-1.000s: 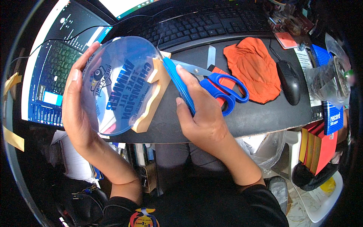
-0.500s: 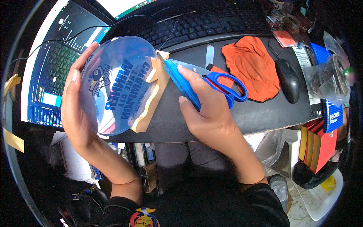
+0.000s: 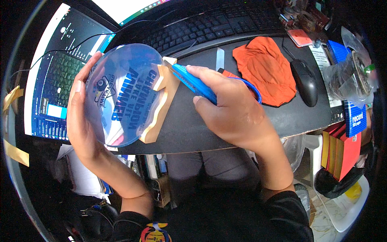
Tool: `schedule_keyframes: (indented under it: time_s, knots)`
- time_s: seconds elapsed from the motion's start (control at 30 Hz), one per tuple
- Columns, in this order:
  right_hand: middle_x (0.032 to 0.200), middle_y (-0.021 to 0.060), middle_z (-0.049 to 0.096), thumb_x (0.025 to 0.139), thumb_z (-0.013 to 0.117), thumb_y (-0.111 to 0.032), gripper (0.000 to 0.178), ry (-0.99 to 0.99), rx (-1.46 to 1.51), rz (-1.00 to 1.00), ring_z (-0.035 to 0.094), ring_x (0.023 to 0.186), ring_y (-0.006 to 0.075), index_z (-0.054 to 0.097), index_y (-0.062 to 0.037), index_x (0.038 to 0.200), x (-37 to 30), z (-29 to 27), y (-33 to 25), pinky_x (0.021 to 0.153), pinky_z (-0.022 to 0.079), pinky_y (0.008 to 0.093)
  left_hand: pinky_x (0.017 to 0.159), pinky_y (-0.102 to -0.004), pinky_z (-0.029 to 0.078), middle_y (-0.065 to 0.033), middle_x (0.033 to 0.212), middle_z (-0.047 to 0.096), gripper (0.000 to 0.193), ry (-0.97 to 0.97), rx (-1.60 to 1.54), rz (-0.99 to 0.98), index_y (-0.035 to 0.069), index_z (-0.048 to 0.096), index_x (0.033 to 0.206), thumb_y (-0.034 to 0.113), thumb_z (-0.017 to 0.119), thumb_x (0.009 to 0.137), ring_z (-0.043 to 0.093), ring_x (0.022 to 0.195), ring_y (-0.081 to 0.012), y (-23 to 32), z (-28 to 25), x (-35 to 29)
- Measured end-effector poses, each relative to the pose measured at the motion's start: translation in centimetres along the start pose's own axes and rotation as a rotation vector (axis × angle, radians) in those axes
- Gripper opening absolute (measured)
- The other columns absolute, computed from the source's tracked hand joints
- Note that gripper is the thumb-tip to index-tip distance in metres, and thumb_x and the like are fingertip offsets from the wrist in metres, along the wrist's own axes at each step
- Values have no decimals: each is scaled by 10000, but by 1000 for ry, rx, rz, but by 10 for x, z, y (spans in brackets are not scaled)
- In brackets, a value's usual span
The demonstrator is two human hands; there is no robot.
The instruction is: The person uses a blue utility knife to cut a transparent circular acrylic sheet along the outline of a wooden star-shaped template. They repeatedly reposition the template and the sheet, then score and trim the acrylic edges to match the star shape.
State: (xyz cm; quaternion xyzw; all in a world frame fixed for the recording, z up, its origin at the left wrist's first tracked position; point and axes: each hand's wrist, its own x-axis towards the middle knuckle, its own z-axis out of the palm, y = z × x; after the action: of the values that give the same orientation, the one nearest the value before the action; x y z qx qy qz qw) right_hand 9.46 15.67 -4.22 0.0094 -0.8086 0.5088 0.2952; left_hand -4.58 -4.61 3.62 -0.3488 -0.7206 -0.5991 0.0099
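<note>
The round clear plaque (image 3: 121, 90) with its wooden base (image 3: 161, 107) is tilted above the table's (image 3: 189, 129) front edge in the head view, cupped from behind by the left hand (image 3: 82, 117). The right hand (image 3: 231, 109) grips a blue utility knife (image 3: 193, 80), its tip touching the top of the base. The base looks still attached, so the work seems barely begun.

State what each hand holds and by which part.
Left hand grips the clear round plaque by its left rim. Right hand holds the blue cutter by its handle, tip at the plaque's wooden base.
</note>
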Motion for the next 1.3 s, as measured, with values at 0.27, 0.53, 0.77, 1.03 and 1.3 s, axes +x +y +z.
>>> schedule_keyframes:
  time_s: [0.27, 0.53, 0.77, 1.03, 1.3]
  knots:
    - [1082, 242, 673, 816, 616, -52, 410, -71, -193, -77, 665, 973, 383, 613, 27, 1218, 3, -12, -2, 858, 519, 377, 1162, -384, 251, -257, 1409, 493, 543, 2, 15, 3, -141, 472, 1356, 277, 361, 1028, 462, 1328, -288, 1, 1, 0]
    - [1004, 214, 682, 788, 607, -79, 387, -160, -274, -44, 666, 902, 362, 640, 7, 1163, 28, -25, 1, 804, 530, 381, 1159, -391, 257, -258, 1405, 498, 543, 3, 68, -1, -138, 479, 1353, 276, 359, 1022, 459, 1332, -293, 3, 2, 0]
    - [895, 130, 672, 801, 621, -68, 391, -289, -129, 269, 656, 733, 229, 641, -9, 1187, 39, -43, -6, 662, 523, 325, 1162, -461, 275, -256, 1466, 437, 666, -61, 157, -40, -71, 373, 1460, 429, 360, 1021, 380, 1389, -344, 0, -8, 3]
    - [808, 22, 622, 871, 609, -29, 506, -109, 249, 449, 527, 521, 49, 555, -76, 1372, -11, -62, -17, 458, 413, 199, 1154, -422, 287, -263, 1420, 494, 621, -108, 139, 45, -91, 479, 1378, 391, 402, 995, 466, 1334, -328, -7, -14, 6]
    - [815, 83, 637, 841, 666, -33, 473, -95, -29, 179, 583, 667, 184, 628, -98, 1307, -56, -58, -4, 625, 474, 302, 1143, -402, 307, -278, 1406, 513, 629, -179, 94, 51, -95, 535, 1337, 402, 456, 959, 504, 1307, -323, -5, -17, 10]
